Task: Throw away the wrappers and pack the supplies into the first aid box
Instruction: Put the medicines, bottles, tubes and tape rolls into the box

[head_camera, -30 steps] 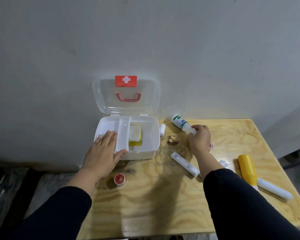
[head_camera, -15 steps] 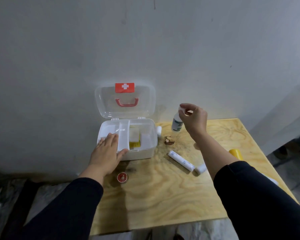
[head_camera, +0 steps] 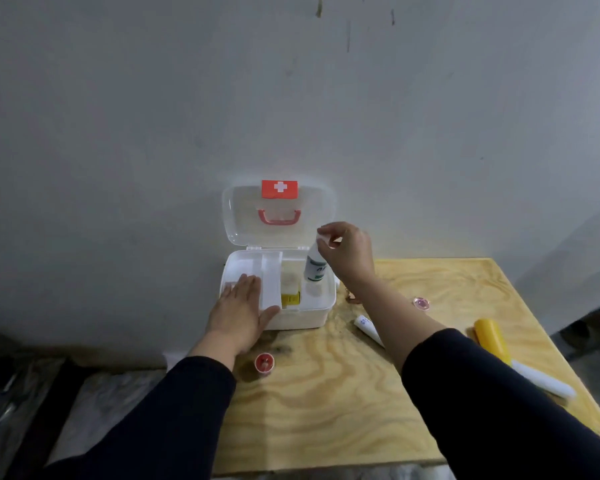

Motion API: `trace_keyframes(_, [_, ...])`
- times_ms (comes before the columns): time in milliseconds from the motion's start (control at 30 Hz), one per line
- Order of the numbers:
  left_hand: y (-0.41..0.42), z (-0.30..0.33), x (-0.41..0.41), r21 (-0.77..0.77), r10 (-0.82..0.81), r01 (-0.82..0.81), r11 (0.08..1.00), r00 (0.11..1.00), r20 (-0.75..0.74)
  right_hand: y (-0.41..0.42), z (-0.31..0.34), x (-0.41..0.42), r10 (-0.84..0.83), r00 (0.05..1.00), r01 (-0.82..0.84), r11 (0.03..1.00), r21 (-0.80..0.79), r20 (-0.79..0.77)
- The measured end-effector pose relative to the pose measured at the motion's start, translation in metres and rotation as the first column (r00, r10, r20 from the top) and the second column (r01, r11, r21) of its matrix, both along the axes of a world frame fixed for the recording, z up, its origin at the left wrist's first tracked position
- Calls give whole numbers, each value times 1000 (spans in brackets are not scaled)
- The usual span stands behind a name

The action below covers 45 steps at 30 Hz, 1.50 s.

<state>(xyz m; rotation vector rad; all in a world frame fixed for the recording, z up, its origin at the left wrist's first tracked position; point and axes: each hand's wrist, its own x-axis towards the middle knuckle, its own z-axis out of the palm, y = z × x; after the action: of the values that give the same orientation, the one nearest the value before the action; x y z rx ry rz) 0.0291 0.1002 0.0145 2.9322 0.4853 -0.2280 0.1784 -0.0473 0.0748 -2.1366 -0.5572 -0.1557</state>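
The white first aid box [head_camera: 305, 317] stands open at the table's far left corner, its clear lid [head_camera: 243, 216] with a red cross leaning on the wall. My left hand [head_camera: 239, 311] lies flat on the box's left rim and inner tray. My right hand [head_camera: 347, 252] pinches the cap of a small white bottle with a green label [head_camera: 315, 268], which hangs upright over the box's right compartment. A yellow and white pack [head_camera: 290, 289] lies inside.
On the plywood table [head_camera: 326, 410] lie a white tube [head_camera: 368, 327], a small pink disc [head_camera: 422, 303], a yellow bottle [head_camera: 492, 339], a white roll [head_camera: 542, 379] and a small red round container [head_camera: 264, 363]. Brown scraps [head_camera: 352, 299] sit beside the box.
My right hand picked the white bottle up off the table and carried it left, over the open box. My left hand stayed on the box.
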Motion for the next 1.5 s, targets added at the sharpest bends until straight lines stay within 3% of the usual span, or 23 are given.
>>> trace_keyframes(200, [2, -6, 1, -25, -11, 13, 1000, 998, 62, 13, -35, -1, 5, 1000, -8, 984, -176, -14])
trace_keyframes(433, [5, -10, 1, -42, -19, 22, 999, 998, 67, 20, -48, -6, 19, 1000, -22, 984, -179, -18])
trace_keyframes(600, [10, 2, 6, -128, 21, -17, 992, 999, 32, 10, -39, -3, 113, 988, -134, 967, -215, -109])
trace_keyframes(733, [12, 31, 23, -82, -28, 30, 996, 999, 23, -15, -26, 0, 113, 986, -138, 963, -232, -120])
trace_keyframes(933, [-44, 70, 72, -100, -165, 176, 979, 980, 107, -91, -13, 5, -52, 982, -3, 956, -292, -181])
trace_keyframes(1200, [-187, 59, 121, -249, -291, 273, 929, 956, -39, -225, -8, 12, -280, 939, 186, 904, -385, -202])
trace_keyframes(1367, [-249, 37, 125, -280, -334, 305, 910, 941, -61, -289, -37, 2, -500, 822, 332, 810, -484, -274])
trace_keyframes(1500, [-272, 20, 121, -278, -329, 291, 915, 939, -97, -306, -66, -15, -535, 788, 332, 785, -524, -303])
